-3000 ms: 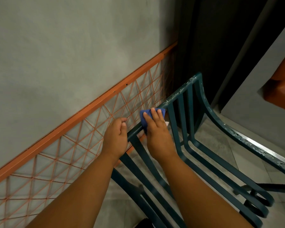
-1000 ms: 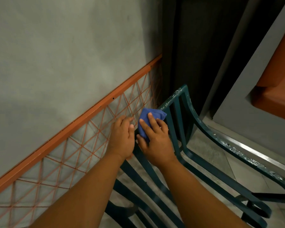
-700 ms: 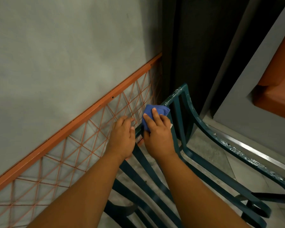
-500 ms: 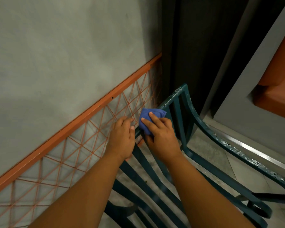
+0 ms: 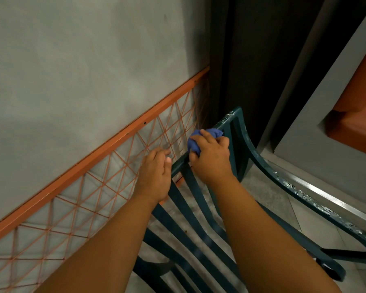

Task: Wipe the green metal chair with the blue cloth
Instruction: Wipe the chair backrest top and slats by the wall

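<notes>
The green metal chair point(image 5: 260, 163) stands below me, its slatted back and seat running from centre to lower right, with chipped paint on the top rail and right arm. My right hand point(image 5: 211, 159) grips the bunched blue cloth point(image 5: 215, 133) and holds it against the top rail of the chair's back. My left hand point(image 5: 155, 174) curls over the same rail just to the left, its fingers wrapped round the bar. Most of the cloth is hidden under my right fingers.
A grey wall point(image 5: 72, 70) with an orange rail and wire lattice point(image 5: 106, 166) runs close behind the chair's back. A dark doorway point(image 5: 251, 49) lies beyond, and an orange seat point(image 5: 355, 115) sits at the right. Grey floor tiles show through the slats.
My right hand has slid the cloth a little along the top rail towards the far corner and bunched it tighter. My left hand has stayed on the rail.
</notes>
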A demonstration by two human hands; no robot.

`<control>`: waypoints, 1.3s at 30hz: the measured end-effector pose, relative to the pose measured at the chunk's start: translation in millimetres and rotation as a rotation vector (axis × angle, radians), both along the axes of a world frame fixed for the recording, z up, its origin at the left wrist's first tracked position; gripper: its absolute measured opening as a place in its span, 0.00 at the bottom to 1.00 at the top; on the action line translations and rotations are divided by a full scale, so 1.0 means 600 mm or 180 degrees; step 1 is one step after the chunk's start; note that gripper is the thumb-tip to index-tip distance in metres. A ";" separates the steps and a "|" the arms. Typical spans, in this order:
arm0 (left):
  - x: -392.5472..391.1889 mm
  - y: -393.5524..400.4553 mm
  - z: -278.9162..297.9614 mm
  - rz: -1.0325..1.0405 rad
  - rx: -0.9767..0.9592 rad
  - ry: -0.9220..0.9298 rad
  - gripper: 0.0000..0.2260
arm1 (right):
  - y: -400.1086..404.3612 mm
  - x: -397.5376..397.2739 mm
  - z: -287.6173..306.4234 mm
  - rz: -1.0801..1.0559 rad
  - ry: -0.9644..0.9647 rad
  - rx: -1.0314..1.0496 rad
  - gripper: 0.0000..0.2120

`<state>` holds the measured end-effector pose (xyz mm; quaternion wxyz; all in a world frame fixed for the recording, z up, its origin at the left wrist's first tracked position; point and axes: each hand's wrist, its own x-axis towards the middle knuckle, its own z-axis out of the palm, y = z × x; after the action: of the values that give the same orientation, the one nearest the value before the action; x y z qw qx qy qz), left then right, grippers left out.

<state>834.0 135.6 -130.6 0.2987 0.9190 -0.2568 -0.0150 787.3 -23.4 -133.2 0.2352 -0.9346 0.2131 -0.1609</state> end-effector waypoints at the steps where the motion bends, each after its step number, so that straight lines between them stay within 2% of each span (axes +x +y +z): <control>1: 0.000 0.000 0.000 -0.0008 0.0001 -0.0004 0.18 | 0.008 0.005 0.006 -0.0003 0.0033 -0.0063 0.20; 4: 0.000 0.000 0.001 0.0000 0.0010 0.0014 0.21 | 0.029 0.000 0.013 0.0455 0.0029 -0.0382 0.18; 7: 0.001 -0.001 0.002 0.0011 0.0031 0.0036 0.21 | 0.003 -0.012 0.020 0.0865 -0.0013 -0.0167 0.17; 10: 0.001 -0.001 0.001 -0.0018 0.0079 0.0021 0.20 | -0.018 -0.002 0.029 0.0520 0.0164 0.0160 0.19; 12: 0.001 -0.001 0.001 -0.0024 0.0109 0.0044 0.21 | 0.004 0.002 0.037 0.0277 0.0326 -0.0026 0.21; 15: 0.002 0.000 0.000 -0.0051 0.0113 0.0050 0.22 | 0.037 -0.010 0.024 0.0599 0.0211 -0.0355 0.22; 18: 0.002 0.000 0.002 -0.0105 0.0121 0.0017 0.20 | 0.002 -0.024 0.019 0.0896 0.0083 -0.0100 0.22; 20: 0.002 -0.001 0.002 -0.0126 0.0145 -0.0012 0.17 | -0.018 -0.017 0.018 0.0747 0.0135 -0.0165 0.22; 24: 0.002 -0.001 0.001 -0.0108 0.0129 -0.0029 0.19 | 0.025 0.000 0.016 0.0224 0.0175 -0.0153 0.24; 28: 0.005 -0.001 -0.002 -0.0086 0.0131 -0.0016 0.16 | 0.044 -0.032 -0.008 0.0668 -0.0357 0.0106 0.22; 30: 0.004 -0.002 -0.001 -0.0083 0.0132 -0.0047 0.18 | 0.026 -0.042 -0.014 0.0863 -0.0417 0.0112 0.22; 36: 0.002 -0.001 -0.001 -0.0099 0.0084 -0.0054 0.18 | 0.041 0.006 0.002 0.0125 -0.0201 -0.0045 0.19; 39: 0.006 0.001 -0.005 -0.0003 -0.0025 0.0058 0.16 | 0.067 -0.007 -0.007 0.0450 -0.0238 -0.0142 0.20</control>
<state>837.9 136.0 -133.3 0.3046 0.9176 -0.2545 -0.0226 783.3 16.9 -137.6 0.2329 -0.9456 0.1340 -0.1834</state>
